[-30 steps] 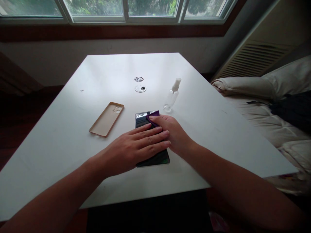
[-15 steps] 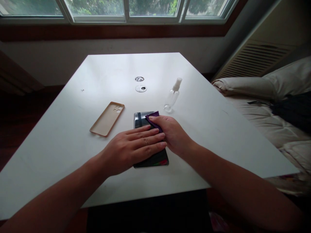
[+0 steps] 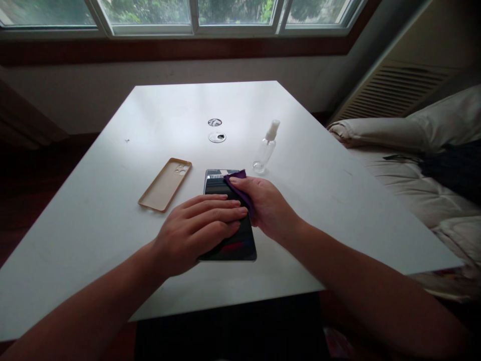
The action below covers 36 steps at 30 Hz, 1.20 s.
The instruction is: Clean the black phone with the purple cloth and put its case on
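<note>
A dark, glossy smartphone (image 3: 236, 248) is under my hands near the front of the white table. My left hand (image 3: 197, 223) lies across its middle, fingers bent over the screen towards the right edge; the thumb is hidden. At the phone's upper right, my right hand (image 3: 266, 203) pinches a folded purple cloth (image 3: 240, 188) between thumb and fingers, with the cloth against the screen and edge. To the left rests a tan phone case (image 3: 165, 186) with camera cutouts. Beyond my right hand stands a clear spray bottle (image 3: 265, 149) with a white top.
Two round fittings, one dark-patterned (image 3: 215, 122) and one with a hole (image 3: 217, 137), are set in the tabletop (image 3: 93, 200). A small dark speck (image 3: 127, 141) lies at the left. A padded beige seat (image 3: 398, 185) borders the table's right side; windows (image 3: 146, 12) face me.
The phone has shifted slightly left, and its surface reflections differ. My left hand has moved a little left and its fingers are more bent. The cloth stays pinched in my right hand.
</note>
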Motion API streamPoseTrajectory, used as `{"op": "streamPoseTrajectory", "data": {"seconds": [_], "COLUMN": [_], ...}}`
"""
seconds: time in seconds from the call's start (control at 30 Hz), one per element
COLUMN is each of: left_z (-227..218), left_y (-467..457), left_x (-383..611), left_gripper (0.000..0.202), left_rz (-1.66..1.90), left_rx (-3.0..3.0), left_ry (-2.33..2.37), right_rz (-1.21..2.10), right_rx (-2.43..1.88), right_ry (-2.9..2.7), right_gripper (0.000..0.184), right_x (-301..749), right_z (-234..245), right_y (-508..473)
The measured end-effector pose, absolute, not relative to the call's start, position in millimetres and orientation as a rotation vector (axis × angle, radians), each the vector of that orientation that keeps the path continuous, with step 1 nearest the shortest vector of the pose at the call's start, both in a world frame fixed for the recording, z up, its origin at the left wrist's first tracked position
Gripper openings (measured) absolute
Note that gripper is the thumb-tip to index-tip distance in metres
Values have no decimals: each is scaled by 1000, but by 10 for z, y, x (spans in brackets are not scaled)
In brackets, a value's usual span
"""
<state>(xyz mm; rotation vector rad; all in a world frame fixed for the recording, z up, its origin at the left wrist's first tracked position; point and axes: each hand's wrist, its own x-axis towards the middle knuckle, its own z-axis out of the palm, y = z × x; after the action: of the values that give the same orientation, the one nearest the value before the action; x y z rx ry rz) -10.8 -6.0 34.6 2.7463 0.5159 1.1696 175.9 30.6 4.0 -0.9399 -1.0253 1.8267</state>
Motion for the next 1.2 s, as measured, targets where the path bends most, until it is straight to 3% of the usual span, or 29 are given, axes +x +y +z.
{"op": "streamPoseTrajectory", "data": {"seconds": [0.23, 0.47, 0.67, 0.9, 1.2], "left_z": [269, 188, 192, 44, 148], "left_y": [-60, -65, -9, 143, 89], "left_x": [-140, -146, -154, -265, -264], "left_gripper": [8, 45, 68, 60, 39], "left_rz": [1256, 1356, 1061, 614, 952], "left_rx": [2695, 2632, 2667, 2745, 2823], "left_ry": [599, 912, 1165, 1244, 1229], "right_rz": [1832, 1806, 1797, 1773, 1744], "right_rx": [-1011, -988, -979, -1089, -1039], "right_ry": [-1032, -1049, -1084, -1127, -1045], "right_gripper": [33, 33, 32, 32, 27], "right_x": [1764, 1788, 1776, 1732, 1680], "right_z": [67, 24, 38, -30, -51], "right_y": [319, 337, 333, 323, 306]}}
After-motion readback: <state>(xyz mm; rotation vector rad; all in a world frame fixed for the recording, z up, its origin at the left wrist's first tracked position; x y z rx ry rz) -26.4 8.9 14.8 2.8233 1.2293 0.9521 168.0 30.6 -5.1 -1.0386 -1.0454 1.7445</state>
